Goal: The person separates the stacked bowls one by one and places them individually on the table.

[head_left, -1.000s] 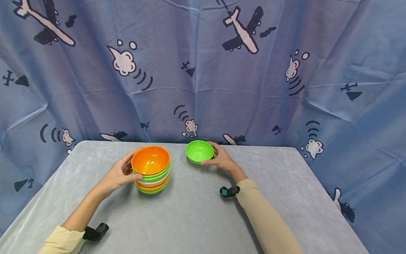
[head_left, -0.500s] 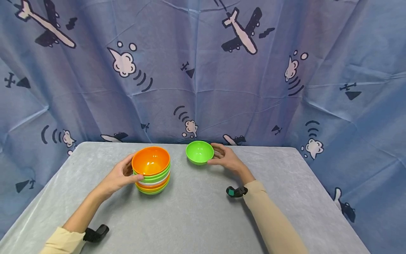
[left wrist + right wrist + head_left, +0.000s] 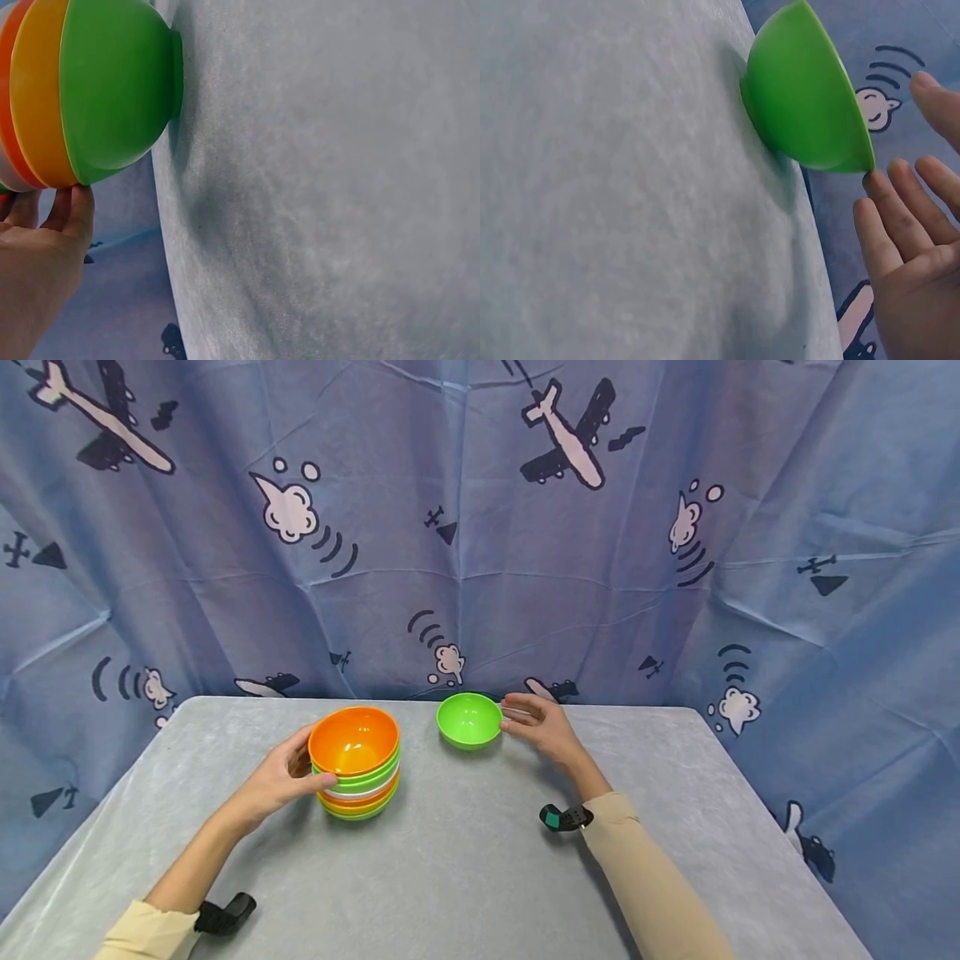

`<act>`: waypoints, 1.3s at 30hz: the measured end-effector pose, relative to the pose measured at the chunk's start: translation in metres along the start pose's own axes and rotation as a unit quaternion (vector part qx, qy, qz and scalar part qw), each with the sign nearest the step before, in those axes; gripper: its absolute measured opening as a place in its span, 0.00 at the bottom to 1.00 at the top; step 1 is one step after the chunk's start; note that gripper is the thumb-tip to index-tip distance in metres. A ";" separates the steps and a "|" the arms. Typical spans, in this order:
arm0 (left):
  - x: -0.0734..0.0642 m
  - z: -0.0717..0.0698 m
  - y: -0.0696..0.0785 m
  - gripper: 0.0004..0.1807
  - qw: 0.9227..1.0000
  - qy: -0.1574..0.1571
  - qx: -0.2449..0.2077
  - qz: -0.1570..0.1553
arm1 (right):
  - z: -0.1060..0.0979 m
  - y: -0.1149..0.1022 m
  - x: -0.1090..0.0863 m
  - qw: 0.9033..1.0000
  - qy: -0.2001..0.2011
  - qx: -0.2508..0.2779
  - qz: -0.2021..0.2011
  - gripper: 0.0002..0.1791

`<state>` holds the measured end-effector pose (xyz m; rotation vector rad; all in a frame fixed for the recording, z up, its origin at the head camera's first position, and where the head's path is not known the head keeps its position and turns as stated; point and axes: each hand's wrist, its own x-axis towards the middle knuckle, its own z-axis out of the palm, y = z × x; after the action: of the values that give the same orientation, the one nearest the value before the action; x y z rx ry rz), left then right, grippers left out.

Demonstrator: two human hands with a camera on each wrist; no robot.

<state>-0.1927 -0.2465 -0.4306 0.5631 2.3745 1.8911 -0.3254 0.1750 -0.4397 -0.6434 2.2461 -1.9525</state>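
Note:
A stack of nested bowls (image 3: 360, 783) stands left of the middle of the table, an orange bowl (image 3: 354, 742) on top, with green, white and orange ones beneath. My left hand (image 3: 279, 779) grips the stack's left side, thumb across the front and fingers around the back. In the left wrist view its fingertips touch the rims near the green bottom bowl (image 3: 116, 82). Near the far edge sits a single green bowl (image 3: 468, 722), upright. Just right of that bowl is my right hand (image 3: 547, 731), its fingers extended by the rim and holding nothing, as the right wrist view also shows.
The table (image 3: 465, 868) has a pale grey cover, and its far edge runs close behind the single bowl. A blue curtain (image 3: 390, 527) with airplane prints hangs behind it. Each wrist wears a black band (image 3: 566, 818).
My right hand has let go of the single green bowl and drawn a little to the right. The left hand stays on the stack, and the bowls have not visibly moved.

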 end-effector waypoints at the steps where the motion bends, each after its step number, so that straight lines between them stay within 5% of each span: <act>1: 0.000 0.000 0.000 0.38 1.000 0.000 0.000 0.000 | 0.001 0.000 0.000 1.000 0.001 -0.009 -0.002 0.28; 8: 0.000 -0.001 -0.002 0.37 1.000 0.002 -0.002 0.002 | 0.006 -0.007 0.002 0.997 0.006 -0.069 -0.023 0.29; 18: 0.000 0.000 -0.001 0.37 1.000 0.001 -0.004 -0.006 | 0.014 -0.032 0.000 0.998 -0.014 -0.055 -0.042 0.29; 39: 0.000 -0.001 -0.001 0.38 1.000 0.002 -0.004 -0.009 | 0.041 -0.033 0.003 0.996 -0.047 -0.021 -0.072 0.29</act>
<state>-0.1931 -0.2472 -0.4315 0.5378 2.3647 1.8950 -0.3056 0.1331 -0.4146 -0.9070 2.2468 -1.8960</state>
